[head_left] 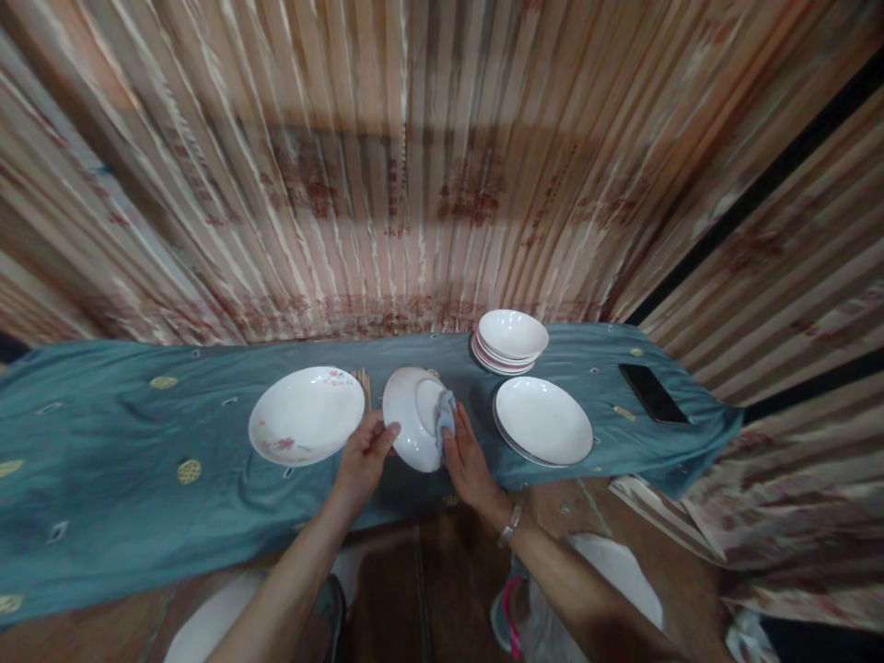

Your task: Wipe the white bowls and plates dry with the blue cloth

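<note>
A white plate point(409, 425) is tilted up above the table's front part, its underside with the foot ring turned toward me. My left hand point(364, 456) grips its left edge, thumb on the underside and fingers out of sight behind. At the right edge, my right hand point(468, 460) presses a light blue cloth point(446, 424) against the plate, with the fingers closed around cloth and rim. Left of the held plate lies a large white oval plate point(308, 416) with red flower prints. Part of a bundle of chopsticks point(364, 385) shows between the two.
A stack of white bowls point(512, 333) stands at the back right, with a stack of white plates point(544, 421) in front of it. Farther right lies a black phone point(653, 393). A teal patterned cloth point(124, 460) covers the narrow table; a striped curtain point(414, 184) hangs behind.
</note>
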{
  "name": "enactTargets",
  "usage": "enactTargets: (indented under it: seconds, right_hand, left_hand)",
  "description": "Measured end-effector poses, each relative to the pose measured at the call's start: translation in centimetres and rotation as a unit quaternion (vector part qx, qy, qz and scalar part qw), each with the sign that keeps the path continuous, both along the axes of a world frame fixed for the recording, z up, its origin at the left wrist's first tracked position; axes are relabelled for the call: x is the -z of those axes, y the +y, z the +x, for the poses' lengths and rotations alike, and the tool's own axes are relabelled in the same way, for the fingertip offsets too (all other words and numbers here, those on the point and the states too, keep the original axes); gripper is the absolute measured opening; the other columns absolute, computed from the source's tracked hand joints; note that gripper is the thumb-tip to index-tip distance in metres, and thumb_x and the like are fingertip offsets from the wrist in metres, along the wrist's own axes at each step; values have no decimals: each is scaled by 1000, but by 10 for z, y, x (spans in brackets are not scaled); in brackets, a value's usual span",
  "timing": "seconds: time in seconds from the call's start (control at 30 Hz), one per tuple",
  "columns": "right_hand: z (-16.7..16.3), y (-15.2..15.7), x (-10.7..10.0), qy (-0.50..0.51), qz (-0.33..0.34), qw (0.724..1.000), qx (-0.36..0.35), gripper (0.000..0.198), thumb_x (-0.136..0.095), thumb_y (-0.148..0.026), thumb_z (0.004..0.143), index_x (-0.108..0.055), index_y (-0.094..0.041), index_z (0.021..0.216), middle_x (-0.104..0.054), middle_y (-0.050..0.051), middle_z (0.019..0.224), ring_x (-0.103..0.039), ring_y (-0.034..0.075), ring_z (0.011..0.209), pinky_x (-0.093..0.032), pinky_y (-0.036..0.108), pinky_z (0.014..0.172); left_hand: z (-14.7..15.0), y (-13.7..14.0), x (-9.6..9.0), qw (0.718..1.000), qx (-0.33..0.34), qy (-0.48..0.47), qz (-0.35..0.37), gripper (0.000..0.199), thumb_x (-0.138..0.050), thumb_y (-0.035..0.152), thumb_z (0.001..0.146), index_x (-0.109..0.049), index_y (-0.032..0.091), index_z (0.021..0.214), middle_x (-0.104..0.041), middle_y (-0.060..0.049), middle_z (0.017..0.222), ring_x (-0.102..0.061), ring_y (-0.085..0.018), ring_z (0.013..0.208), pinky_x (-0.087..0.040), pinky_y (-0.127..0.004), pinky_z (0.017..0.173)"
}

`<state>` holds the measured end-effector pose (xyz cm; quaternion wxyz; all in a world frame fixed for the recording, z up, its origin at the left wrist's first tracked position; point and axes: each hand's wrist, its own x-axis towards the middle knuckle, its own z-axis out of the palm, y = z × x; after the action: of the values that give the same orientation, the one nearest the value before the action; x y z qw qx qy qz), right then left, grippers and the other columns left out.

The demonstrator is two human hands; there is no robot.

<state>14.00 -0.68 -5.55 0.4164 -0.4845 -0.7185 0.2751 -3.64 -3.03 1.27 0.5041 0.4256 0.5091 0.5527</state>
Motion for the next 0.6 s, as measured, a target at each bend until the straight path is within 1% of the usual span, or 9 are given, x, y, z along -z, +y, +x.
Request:
enactTargets:
  seconds: [0.17,0.27,0.37,0.43,0.5,0.6]
  right_hand:
    - [-5,-19,-12,-36,87,995,-35,52,-32,-31,103,-26,-19,152,-27,13,159,-24,21,148,-28,46,121]
    - [-9,-26,-19,-72,141,985,-65,56,-33,-22,101,-18,-21,155,-22,12,161,-20,22,150,-30,48,120]
    - [-12,-27,-25,-107,196,970,-96,64,-34,-15,99,-7,-21,156,-13,13,163,-14,24,151,-30,51,119]
    - [-13,-25,-30,-131,224,959,-115,68,-37,-14,98,-4,-19,157,-9,13,164,-12,26,151,-31,53,118]
    - [-14,-21,-35,-153,240,951,-125,68,-39,-16,97,-5,-19,157,-9,14,164,-10,28,151,-32,54,118]
    - [-15,-12,-42,-165,251,947,-109,68,-40,-21,98,-6,-17,157,-9,16,164,-9,30,151,-30,57,118]
  left_hand:
    - [1,1,1,1000,-15,0,1,34,-69,49,70,-60,19,83,-59,2,69,-54,-14,64,-47,-25,60]
    - [1,0,0,1000,-23,16,1,30,-68,46,70,-59,19,80,-58,3,66,-52,-13,61,-44,-24,57]
    - [0,-1,-2,999,-16,32,8,28,-66,44,71,-58,20,81,-55,4,62,-48,-12,56,-42,-24,55]
    - [0,-2,-2,999,-7,46,22,26,-65,44,72,-57,20,81,-54,4,62,-48,-13,57,-42,-25,56]
    - [0,-3,-3,997,3,69,39,24,-64,42,73,-56,20,79,-56,3,64,-51,-15,61,-44,-26,60]
    - [1,-5,-3,992,17,113,56,20,-61,39,76,-57,20,82,-60,1,69,-54,-16,67,-45,-29,65]
